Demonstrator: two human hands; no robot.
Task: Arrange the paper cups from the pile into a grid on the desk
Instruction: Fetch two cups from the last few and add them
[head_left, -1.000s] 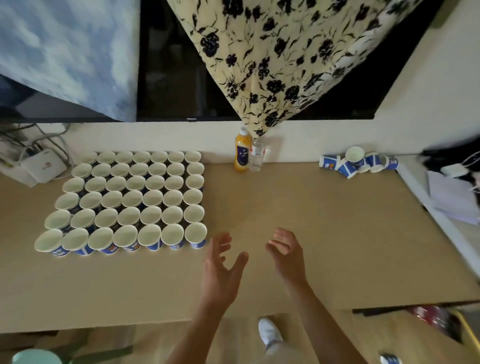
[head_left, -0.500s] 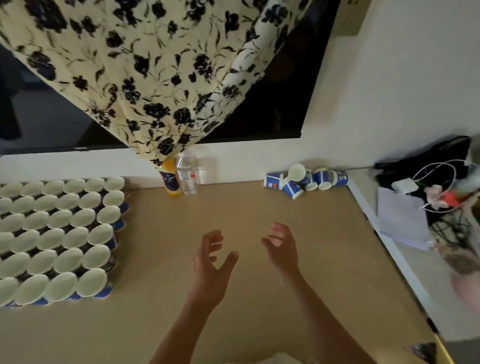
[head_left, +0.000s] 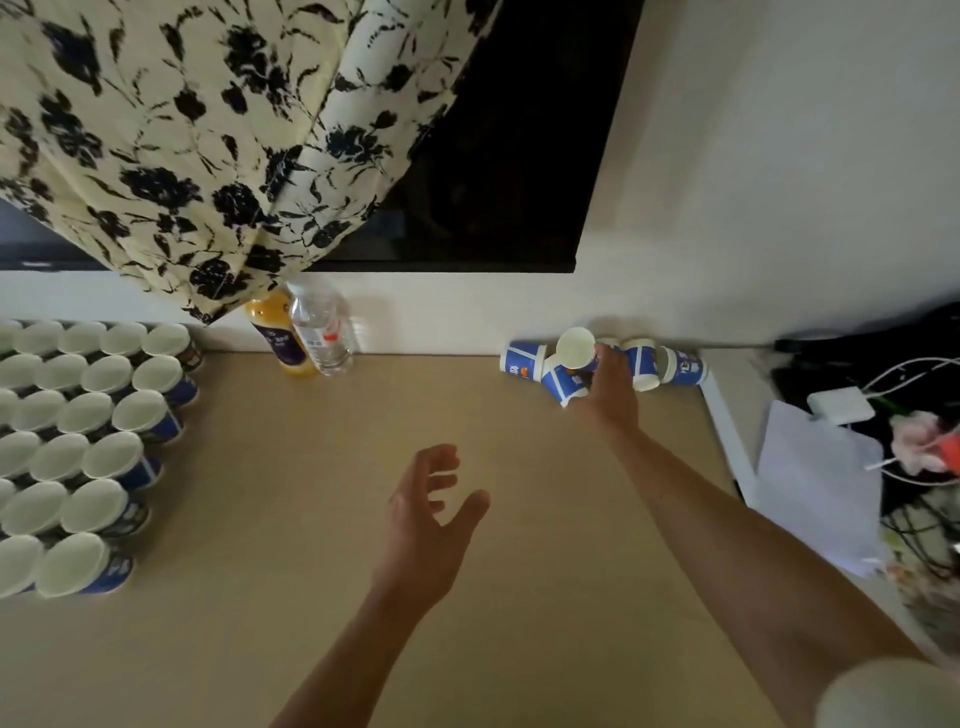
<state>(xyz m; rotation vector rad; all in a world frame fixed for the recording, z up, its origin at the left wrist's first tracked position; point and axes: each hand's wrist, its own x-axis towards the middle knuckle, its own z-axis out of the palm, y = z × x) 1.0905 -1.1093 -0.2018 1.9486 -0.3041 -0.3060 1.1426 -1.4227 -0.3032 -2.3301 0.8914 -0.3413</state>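
A pile of blue-and-white paper cups (head_left: 522, 361) lies on its sides against the wall at the back right of the desk (head_left: 311, 519). My right hand (head_left: 613, 389) reaches into the pile, and its fingers curl over the blue body of the cup whose white mouth (head_left: 575, 347) faces up. The fingertips are hidden. My left hand (head_left: 431, 525) hovers open above the middle of the desk, fingers spread, holding nothing. The grid of upright cups (head_left: 109, 462) stands in tight rows at the left and runs out of view.
An orange juice bottle (head_left: 275, 332) and a clear water bottle (head_left: 322, 332) stand at the back wall between grid and pile. A floral curtain (head_left: 208, 145) hangs above them. Papers (head_left: 815, 483), cables and a white charger (head_left: 841, 408) crowd the side surface to the right.
My right hand has stretched forward from mid-desk to the cup pile. The left hand stays open and hovering. The view has swung right, so the grid now sits at the left edge.
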